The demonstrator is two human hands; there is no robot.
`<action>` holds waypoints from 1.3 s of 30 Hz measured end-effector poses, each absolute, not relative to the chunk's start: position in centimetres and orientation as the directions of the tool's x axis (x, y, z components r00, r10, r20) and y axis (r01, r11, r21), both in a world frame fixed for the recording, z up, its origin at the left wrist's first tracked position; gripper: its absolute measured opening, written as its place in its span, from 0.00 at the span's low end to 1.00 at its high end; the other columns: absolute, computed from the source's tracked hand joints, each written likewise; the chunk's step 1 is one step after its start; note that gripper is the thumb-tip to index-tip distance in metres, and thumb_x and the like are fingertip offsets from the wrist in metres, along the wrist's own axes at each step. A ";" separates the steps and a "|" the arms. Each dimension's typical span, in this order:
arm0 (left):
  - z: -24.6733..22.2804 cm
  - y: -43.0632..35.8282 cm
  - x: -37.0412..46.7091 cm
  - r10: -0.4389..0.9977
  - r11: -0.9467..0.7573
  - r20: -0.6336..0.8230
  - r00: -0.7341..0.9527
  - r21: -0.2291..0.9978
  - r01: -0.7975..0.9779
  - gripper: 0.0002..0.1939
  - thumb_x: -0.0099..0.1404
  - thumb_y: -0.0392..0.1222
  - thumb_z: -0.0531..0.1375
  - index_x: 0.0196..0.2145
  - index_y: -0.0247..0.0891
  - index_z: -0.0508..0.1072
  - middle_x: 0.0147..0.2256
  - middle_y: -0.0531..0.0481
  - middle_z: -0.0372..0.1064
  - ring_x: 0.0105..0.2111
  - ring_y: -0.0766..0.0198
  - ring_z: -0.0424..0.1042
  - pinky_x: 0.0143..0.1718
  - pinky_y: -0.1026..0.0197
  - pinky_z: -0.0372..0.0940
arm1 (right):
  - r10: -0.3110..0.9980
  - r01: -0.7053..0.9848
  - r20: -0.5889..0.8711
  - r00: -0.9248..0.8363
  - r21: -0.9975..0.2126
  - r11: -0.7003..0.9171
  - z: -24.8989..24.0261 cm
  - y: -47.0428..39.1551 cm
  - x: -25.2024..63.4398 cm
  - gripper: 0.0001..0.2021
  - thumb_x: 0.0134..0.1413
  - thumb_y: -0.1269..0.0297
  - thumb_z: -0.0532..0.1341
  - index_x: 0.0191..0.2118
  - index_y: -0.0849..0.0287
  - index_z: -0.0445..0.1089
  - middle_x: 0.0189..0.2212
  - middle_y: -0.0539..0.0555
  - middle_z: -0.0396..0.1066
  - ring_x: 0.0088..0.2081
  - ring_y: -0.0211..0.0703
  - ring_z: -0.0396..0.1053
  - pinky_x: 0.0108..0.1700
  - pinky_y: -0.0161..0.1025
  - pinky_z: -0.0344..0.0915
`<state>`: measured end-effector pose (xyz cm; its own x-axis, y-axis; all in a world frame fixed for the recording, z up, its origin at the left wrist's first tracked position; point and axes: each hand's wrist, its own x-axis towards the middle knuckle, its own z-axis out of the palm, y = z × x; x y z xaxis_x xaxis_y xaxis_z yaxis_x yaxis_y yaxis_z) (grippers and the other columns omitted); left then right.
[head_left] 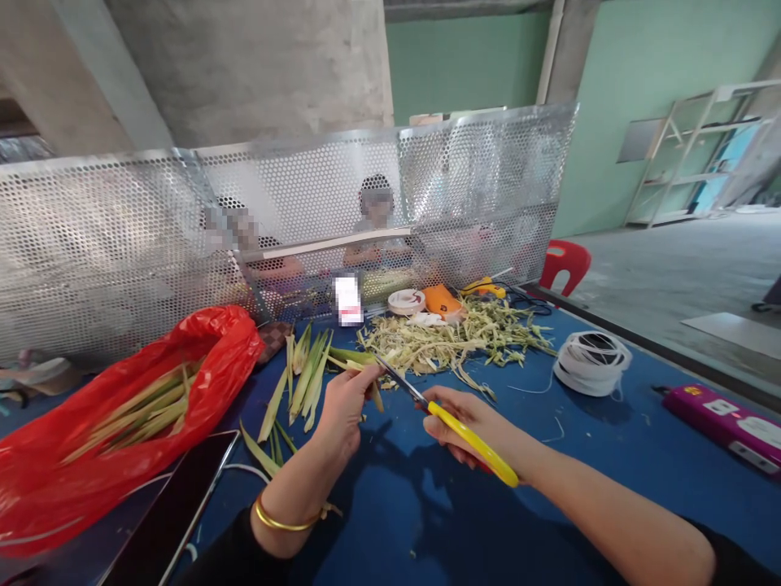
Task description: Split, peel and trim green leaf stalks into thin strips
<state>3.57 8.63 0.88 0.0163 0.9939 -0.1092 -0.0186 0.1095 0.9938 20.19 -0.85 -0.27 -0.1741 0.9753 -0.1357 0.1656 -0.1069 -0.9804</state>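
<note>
My left hand [346, 407], with a gold bangle on its wrist, pinches a green-and-yellow corn husk [352, 356] near one end. In my right hand [473, 423] is a pair of scissors [469, 439] with yellow handles. The metal blades point away to the left and reach the husk by my left fingertips. Whether the blades are apart or closed is hard to make out. Left of my left hand, several long husk strips [311, 374] lie on the blue table [488, 529]. Beyond my hands spreads a heap of shredded husk trimmings [427, 346].
A red plastic bag [225, 342] with husks and a dark tablet [176, 505] lie at left. Behind the trimmings are a tape roll [407, 302], a phone [348, 300] and a perforated metal screen [305, 187]. White cord [591, 364] and a purple power strip [726, 423] sit right.
</note>
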 end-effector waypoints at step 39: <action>0.3 9.6 3.2 0.943 0.286 -0.261 0.206 0.953 -0.101 0.12 0.42 0.43 0.65 0.24 0.32 0.75 0.17 0.55 0.64 0.17 0.71 0.60 0.19 0.67 0.52 | 0.975 0.138 -0.152 -0.163 -0.982 -0.130 -0.1 -1.1 19.8 0.24 0.45 0.42 0.62 0.39 0.58 0.64 0.19 0.43 0.57 0.14 0.25 0.51 0.14 0.27 0.51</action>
<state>3.19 9.58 0.28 0.2060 0.9430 -0.2614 -0.1012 0.2863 0.9528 19.76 -1.13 -0.10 -0.1632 0.9748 -0.1519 0.1383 -0.1298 -0.9818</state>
